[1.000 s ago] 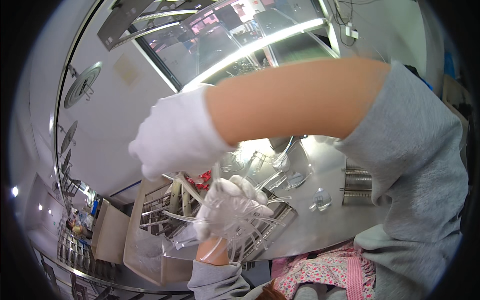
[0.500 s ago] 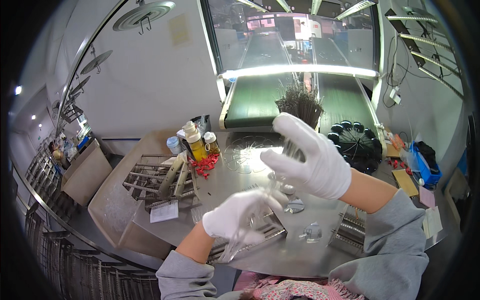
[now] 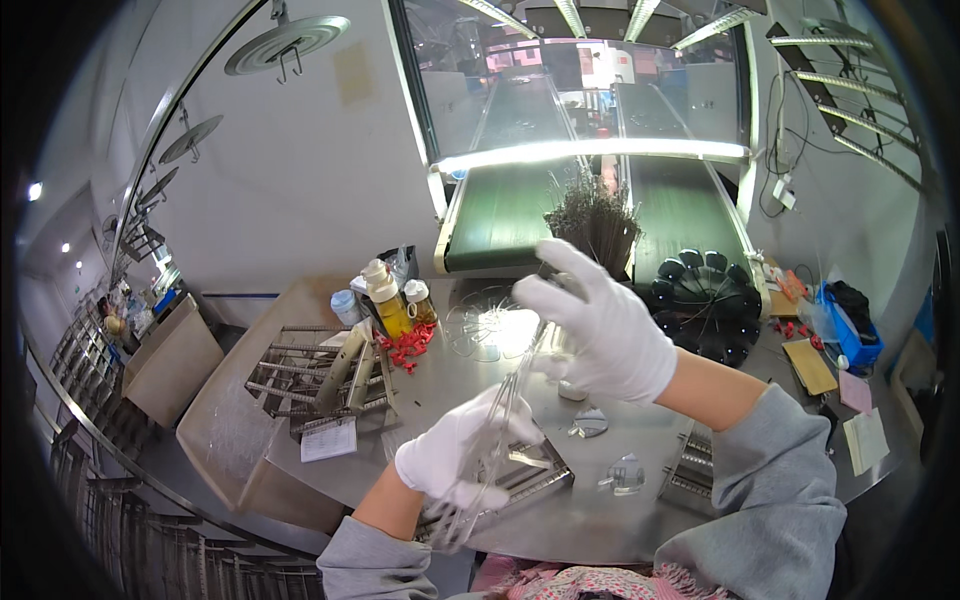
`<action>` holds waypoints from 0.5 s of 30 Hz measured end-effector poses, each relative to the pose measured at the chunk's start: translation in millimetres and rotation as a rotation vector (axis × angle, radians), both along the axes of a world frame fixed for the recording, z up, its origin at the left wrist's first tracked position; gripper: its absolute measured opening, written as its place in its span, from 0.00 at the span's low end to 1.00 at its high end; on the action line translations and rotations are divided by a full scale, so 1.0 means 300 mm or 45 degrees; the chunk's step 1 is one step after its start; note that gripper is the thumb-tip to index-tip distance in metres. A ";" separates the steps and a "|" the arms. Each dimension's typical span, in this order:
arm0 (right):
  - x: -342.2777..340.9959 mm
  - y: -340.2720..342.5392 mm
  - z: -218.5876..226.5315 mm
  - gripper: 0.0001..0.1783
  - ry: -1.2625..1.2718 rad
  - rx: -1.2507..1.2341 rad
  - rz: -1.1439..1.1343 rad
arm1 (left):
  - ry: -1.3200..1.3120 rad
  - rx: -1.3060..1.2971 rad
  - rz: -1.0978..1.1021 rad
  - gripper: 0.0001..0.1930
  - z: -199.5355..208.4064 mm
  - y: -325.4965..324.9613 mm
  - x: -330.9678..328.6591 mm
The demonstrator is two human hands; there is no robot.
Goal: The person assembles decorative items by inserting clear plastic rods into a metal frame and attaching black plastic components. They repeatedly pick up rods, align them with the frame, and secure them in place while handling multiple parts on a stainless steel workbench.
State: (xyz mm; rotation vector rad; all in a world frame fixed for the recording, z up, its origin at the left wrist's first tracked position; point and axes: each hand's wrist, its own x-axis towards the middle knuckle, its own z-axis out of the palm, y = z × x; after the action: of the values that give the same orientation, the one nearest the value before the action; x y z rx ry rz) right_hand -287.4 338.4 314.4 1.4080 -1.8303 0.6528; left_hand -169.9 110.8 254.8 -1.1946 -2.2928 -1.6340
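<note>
At the far left of the steel table [image 3: 300,480] lies a wire rack [image 3: 320,375] with a white card [image 3: 330,438] at its near edge, and behind it stand a few small bottles [image 3: 390,298] beside a scatter of red bits [image 3: 405,347]. The left hand [image 3: 462,455], gloved in white, has its fingers closed round the lower end of a clear plastic piece [image 3: 500,440], held above a slatted metal tray [image 3: 535,478]. The piece's long axis climbs up and to the right, toward the right hand [image 3: 600,335], whose fingers are spread loosely apart at its upper end; whether they pinch it cannot be told. Farther right sit a black ribbed dome [image 3: 705,300] and coloured cards [image 3: 810,365]
</note>
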 end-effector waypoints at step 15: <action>-0.019 -0.067 -0.080 0.34 -0.287 0.154 0.119 | -0.037 0.496 -0.189 0.38 -0.056 -0.036 0.026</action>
State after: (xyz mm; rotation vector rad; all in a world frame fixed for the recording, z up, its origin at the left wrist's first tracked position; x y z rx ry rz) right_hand -293.2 318.3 290.3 1.5601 -2.0168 0.7867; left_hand -162.1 99.9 238.0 -1.2703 -1.8142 -2.0382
